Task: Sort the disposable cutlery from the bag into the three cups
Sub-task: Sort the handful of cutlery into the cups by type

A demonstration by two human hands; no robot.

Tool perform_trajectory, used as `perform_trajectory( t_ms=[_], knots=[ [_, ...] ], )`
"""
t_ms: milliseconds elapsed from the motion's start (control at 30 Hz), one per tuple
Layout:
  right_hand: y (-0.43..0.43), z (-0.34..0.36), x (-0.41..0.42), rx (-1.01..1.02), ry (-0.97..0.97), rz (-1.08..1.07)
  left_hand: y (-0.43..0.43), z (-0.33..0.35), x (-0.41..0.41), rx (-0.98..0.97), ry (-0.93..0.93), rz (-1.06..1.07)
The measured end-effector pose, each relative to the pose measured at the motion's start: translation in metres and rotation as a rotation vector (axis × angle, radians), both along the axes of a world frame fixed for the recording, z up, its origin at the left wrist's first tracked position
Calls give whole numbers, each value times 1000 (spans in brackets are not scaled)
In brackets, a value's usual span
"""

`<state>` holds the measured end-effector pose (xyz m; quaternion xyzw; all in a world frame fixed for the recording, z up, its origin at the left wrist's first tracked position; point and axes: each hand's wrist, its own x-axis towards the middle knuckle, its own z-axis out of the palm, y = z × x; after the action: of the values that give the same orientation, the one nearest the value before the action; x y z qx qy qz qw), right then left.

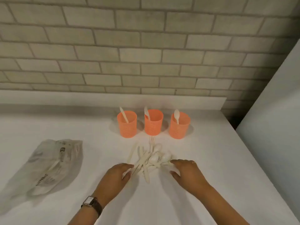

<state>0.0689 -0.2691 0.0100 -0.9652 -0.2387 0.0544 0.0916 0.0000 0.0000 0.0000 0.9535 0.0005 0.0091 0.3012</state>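
Hands flank the cutlery pile (149,159) on the table (219,159). The left hand (120,174) lies over the handles, can't tell if its grip has closed. The right hand (186,171) has a loose, wide grip and touches the spoons. Pieces mostly point at the cups (153,122) just behind.

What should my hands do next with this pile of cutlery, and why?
Probably pick a loose spoon from the right edge of the pile with the right hand and drop it into the right cup. That cup holds an upright spoon, and that hand is at that edge.
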Motion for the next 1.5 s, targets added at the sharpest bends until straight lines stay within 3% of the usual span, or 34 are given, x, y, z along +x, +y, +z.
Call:
perform_trajectory(
  t_ms=[233,433,533,700,933,1100,1233,1500],
  knots=[
    [7,-48,14,104,-72,-65,-11,-32,10,-78,-58,188],
    [15,-56,16,115,-95,-58,-15,-37,20,-81,-56,171],
    [21,-58,11,152,-29,-108,-16,-40,27,-43,-62,146],
    [23,-45,4,425,131,-288,-15,-47,42,93,-37,109],
    [38,-27,4,652,285,-401,-19,-37,50,13,78,128],
    [75,-27,11,584,296,-298,-10,-37,51,-57,95,159],
    [114,-33,16,317,253,-180,4,-28,44,-227,110,261],
    [154,-34,22,232,196,-150,30,-7,31,-486,77,549]
  ],
)
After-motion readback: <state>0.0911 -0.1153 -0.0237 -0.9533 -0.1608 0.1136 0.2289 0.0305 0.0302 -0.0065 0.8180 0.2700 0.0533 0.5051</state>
